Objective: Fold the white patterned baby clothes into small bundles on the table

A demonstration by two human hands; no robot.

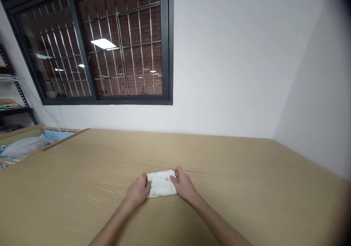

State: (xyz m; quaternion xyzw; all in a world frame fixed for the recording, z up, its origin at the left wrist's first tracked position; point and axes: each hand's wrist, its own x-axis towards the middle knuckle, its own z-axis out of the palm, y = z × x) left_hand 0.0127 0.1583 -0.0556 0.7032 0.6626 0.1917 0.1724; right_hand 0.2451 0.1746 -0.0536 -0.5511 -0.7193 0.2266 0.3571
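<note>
A folded white cloth (161,184) with small printed figures lies flat on the tan tabletop (109,209), forming a compact rectangle. At its left edge my left hand (139,189) grips it, thumb on top and fingers curled at the side. My right hand (183,184) pinches the right edge near the far corner, thumb over the upper face. The fingertips under the cloth are hidden.
Along the back runs a white wall (219,74) with a dark-framed barred window (167,56). On the left stand a wooden bin (65,140) holding light fabric (27,147) and a black shelf rack (22,96). A seam crosses the tabletop.
</note>
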